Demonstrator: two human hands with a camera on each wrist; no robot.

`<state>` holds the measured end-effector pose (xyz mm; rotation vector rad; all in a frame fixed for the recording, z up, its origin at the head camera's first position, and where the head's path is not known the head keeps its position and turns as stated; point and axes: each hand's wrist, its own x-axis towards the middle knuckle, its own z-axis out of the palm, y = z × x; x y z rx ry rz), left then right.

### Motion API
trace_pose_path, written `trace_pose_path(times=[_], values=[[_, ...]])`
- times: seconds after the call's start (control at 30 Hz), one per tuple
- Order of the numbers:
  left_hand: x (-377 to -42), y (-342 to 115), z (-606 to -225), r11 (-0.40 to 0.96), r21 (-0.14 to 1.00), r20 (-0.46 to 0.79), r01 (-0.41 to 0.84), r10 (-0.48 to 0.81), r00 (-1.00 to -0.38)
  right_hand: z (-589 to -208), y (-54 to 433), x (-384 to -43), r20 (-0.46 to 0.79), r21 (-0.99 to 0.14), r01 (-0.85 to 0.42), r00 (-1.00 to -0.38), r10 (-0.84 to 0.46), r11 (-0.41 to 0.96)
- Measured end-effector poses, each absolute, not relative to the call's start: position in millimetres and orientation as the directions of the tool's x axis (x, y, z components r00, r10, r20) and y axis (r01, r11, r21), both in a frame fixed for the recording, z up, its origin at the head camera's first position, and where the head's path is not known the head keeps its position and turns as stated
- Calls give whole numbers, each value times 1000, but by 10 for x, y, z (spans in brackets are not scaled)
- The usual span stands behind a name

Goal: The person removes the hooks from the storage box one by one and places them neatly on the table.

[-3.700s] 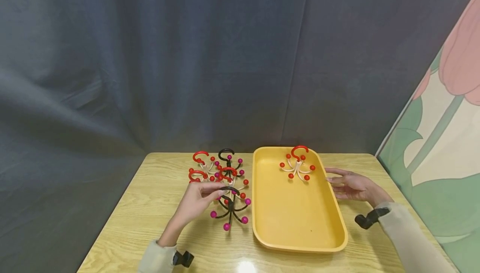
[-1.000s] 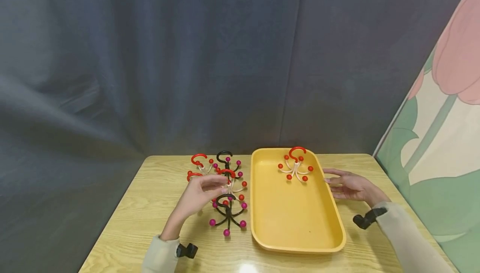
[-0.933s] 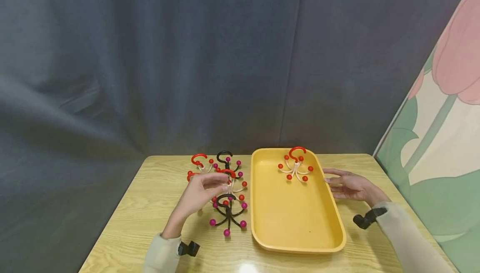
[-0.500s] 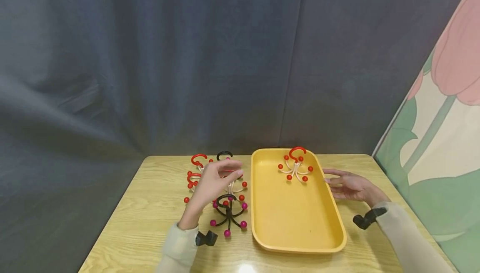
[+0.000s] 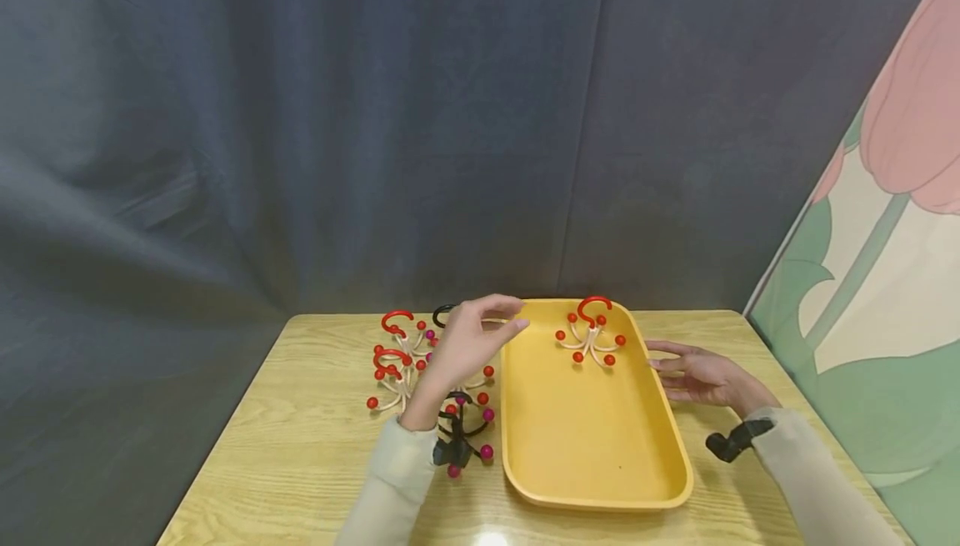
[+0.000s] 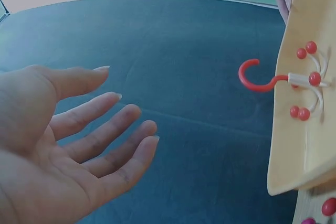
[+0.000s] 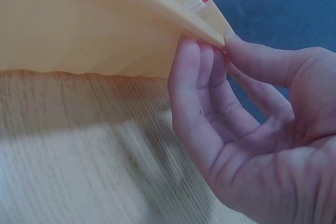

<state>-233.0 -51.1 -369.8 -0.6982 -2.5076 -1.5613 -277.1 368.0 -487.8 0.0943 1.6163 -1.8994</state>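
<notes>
My left hand (image 5: 467, 342) is held in the air by the tray's far left corner, over the hangers. In the left wrist view its fingers are spread and hold nothing. My right hand (image 7: 252, 114) pinches the right rim of the yellow tray (image 5: 592, 446), thumb on the rim and fingertips against the outer wall. Inside the tray, at its far end, is a white claw hanger (image 5: 593, 336) with a red hook and red balls. A black claw hanger (image 5: 461, 423) with magenta balls stands on the table, partly hidden by my left wrist.
Left of the tray stand white claw hangers (image 5: 402, 379) with red hooks and balls. Another black hanger (image 5: 441, 314) is mostly hidden behind my left hand. A dark curtain (image 5: 450, 129) rises behind the wooden table (image 5: 277, 446); a flowered panel (image 5: 900, 296) is at the right.
My left hand let go of the front black hanger's hook, then moved right and away from me toward the tray. The right hand and the tray have stayed in place.
</notes>
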Motion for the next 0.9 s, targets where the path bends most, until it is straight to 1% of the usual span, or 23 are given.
trace_pose_path(times=[0.27,0.37,0.73,0.9], values=[[-2493,-295,-3708,361,809,352,464,334,-874,-4861,3684,-2766,-444,-857,512,-790,-422,-56],[-2563,-226,-3753,379,801,349,464,335,-875,-4858,3680,-2768,-444,-859,509,-793,-418,-54],[-2844,102,-3943,458,775,313,434,318,-895,-4876,3717,-2798,-448,-859,509,-795,-410,-47],[-2986,265,-4009,448,793,302,413,298,-905,-4881,3708,-2796,-447,-860,508,-792,-415,-43]])
